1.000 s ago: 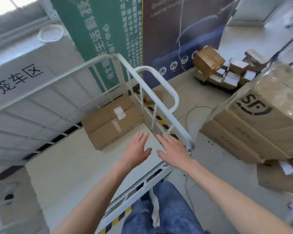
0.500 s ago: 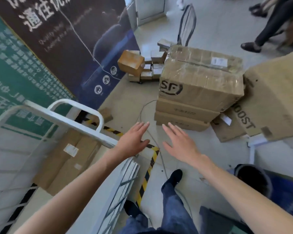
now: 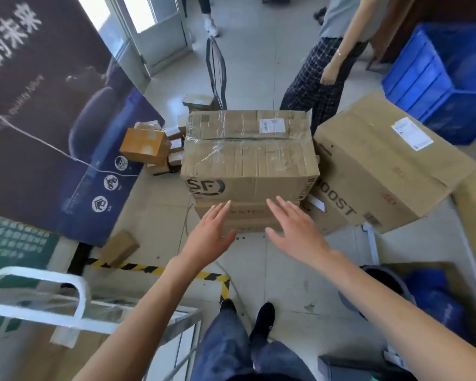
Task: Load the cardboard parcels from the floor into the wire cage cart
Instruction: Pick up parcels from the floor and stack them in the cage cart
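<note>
**Head view: two empty hands closing on the top parcel**

My left hand (image 3: pixel 209 235) and right hand (image 3: pixel 297 232) are empty, fingers straight, held before the stack; I judge they aren't touching it yet. The taped SF parcel (image 3: pixel 248 149) tops that stack on the floor. I should spread wide to its end faces, hook under the bottom edge, lift with my knees, then swing to the wire cage cart (image 3: pixel 39 274) at my left.

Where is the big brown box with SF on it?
The brown cardboard SF box sits mid-frame in the head view, stacked on flatter cartons, just beyond the left hand and right hand, left of a big tilted carton.
</note>
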`<state>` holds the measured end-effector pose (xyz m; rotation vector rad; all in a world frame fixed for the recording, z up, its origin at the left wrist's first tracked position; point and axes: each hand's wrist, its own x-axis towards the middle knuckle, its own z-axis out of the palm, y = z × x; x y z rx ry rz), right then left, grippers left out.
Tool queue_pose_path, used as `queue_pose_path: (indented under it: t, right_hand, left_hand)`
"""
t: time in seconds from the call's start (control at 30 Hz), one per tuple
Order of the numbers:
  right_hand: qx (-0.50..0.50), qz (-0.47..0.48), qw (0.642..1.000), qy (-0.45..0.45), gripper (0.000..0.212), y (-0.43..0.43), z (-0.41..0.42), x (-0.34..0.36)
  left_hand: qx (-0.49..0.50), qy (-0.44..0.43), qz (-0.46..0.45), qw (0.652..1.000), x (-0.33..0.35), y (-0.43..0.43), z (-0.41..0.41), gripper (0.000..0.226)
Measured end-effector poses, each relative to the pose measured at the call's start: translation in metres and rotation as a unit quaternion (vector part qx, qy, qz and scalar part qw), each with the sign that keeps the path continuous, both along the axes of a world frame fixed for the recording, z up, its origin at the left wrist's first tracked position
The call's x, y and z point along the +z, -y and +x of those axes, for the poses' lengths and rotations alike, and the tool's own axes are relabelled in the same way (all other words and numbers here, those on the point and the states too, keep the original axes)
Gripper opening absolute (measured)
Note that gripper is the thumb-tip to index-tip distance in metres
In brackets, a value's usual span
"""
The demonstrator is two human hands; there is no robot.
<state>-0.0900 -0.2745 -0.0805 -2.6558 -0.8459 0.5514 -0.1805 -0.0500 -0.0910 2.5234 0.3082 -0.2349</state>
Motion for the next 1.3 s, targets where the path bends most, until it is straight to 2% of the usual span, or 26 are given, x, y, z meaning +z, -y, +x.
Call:
queue_pose_path:
  t: [0.33,0.6,0.87,1.07,1.17,1.3]
  right_hand:
    - [0.001,0.003,1.000,0.014,0.071,0.016,0.108,-0.016]
    - [-0.152,0.017,0.986,-0.060,0.073,-0.021,0.207,-0.047]
    - [-0.192,-0.037,0.975,-0.105,0.073,-0.057,0.264,-0.101]
    - [-0.223,-0.086,0.962,-0.134,0.081,-0.045,0.305,-0.136]
    - [-0.218,-0.119,0.956,-0.158,0.090,-0.034,0.319,-0.149]
    - [-0.195,-0.149,0.958,-0.149,0.097,-0.028,0.324,-0.163]
  left_hand:
    - [-0.047,-0.029,-0.002,0.998,-0.022,-0.053,0.106,0.075]
    - [-0.020,-0.057,-0.022,0.998,-0.062,-0.125,0.204,0.071]
    - [-0.013,-0.111,-0.013,0.994,-0.098,-0.172,0.268,0.075]
    - [0.085,-0.158,0.028,0.983,-0.131,-0.211,0.284,0.093]
    - [0.122,-0.188,0.002,0.975,-0.144,-0.222,0.281,0.104]
    - [0.143,-0.178,-0.021,0.973,-0.154,-0.227,0.283,0.109]
